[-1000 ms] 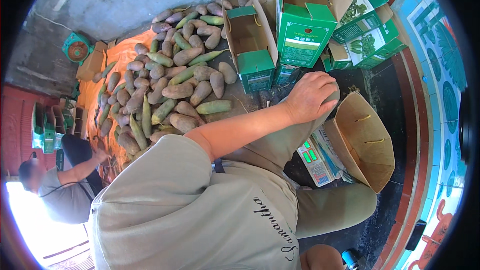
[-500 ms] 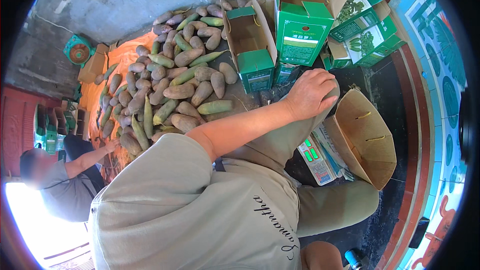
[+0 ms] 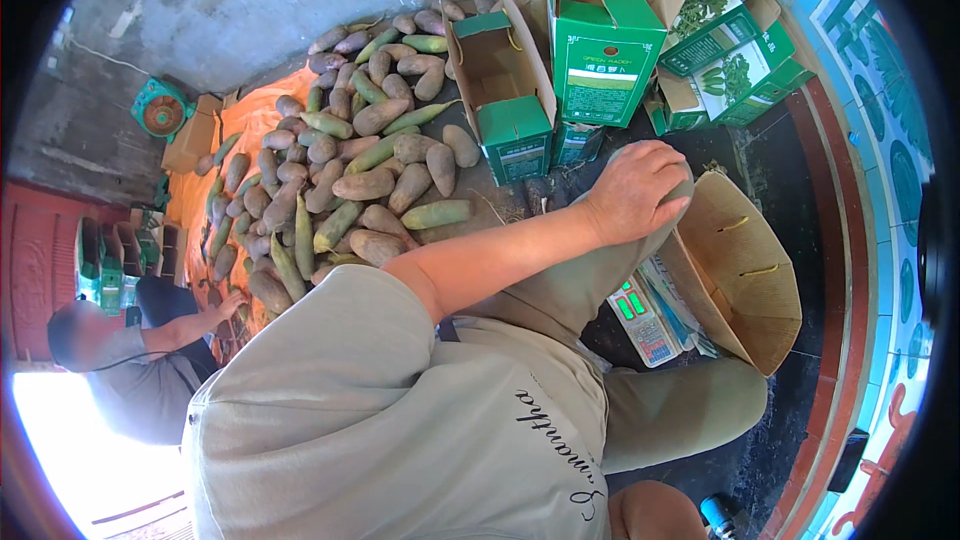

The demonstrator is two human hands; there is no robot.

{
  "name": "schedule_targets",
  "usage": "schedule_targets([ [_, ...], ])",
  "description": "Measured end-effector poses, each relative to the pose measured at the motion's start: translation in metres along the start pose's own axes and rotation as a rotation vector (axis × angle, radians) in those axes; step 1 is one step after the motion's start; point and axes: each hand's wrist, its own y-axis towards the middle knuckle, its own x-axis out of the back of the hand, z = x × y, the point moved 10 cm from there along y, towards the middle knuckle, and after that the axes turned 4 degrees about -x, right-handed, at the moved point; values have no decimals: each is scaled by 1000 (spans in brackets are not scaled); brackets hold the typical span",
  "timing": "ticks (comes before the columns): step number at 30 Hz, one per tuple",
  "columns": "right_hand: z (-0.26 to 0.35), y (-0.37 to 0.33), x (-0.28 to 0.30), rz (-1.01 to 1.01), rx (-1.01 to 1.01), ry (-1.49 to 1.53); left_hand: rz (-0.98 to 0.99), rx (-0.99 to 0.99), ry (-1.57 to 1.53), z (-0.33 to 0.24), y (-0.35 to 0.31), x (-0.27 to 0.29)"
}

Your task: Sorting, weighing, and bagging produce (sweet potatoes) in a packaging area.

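My left hand (image 3: 637,190) lies palm down over my raised left knee, fingers stretched and a little bent, holding nothing. The left forearm crosses in front of a big heap of radishes (image 3: 365,185), some green, others brown-purple with soil. Just beyond the knee stand green open-topped cartons (image 3: 603,65) with yellow cord handles. Between my legs is a digital scale (image 3: 648,328) with lit green displays, and an open brown carton (image 3: 755,285) is beside it. My right hand is out of view; only part of the bare right arm (image 3: 655,512) shows at the lower edge.
Orange sheeting (image 3: 262,125) lies under part of the heap. At the left a co-worker (image 3: 150,360) reaches a hand to the radishes. A green fan (image 3: 162,108) stands by the wall. A tiled wall (image 3: 900,140) closes off the right, and a blue-capped object (image 3: 716,515) is below.
The view has shifted slightly, so the heap and fan appear a little farther right. My left hand stays on the knee, which sits slightly more to the right.
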Motion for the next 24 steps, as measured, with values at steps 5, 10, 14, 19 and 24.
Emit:
schedule_targets([
  [5,-16,-4,-4,12,-73,554,-26,39,-71,4,-3,-8],
  [10,-35,-5,-14,31,-158,1127,-102,143,-139,26,-15,6],
  [14,-46,-2,-12,-85,-136,380,-58,259,-103,59,-44,14],
  [19,-44,-7,0,-279,-69,158,8,404,33,112,-118,21],
  [24,-66,-39,9,-460,-45,-35,210,651,197,170,-238,31],
])
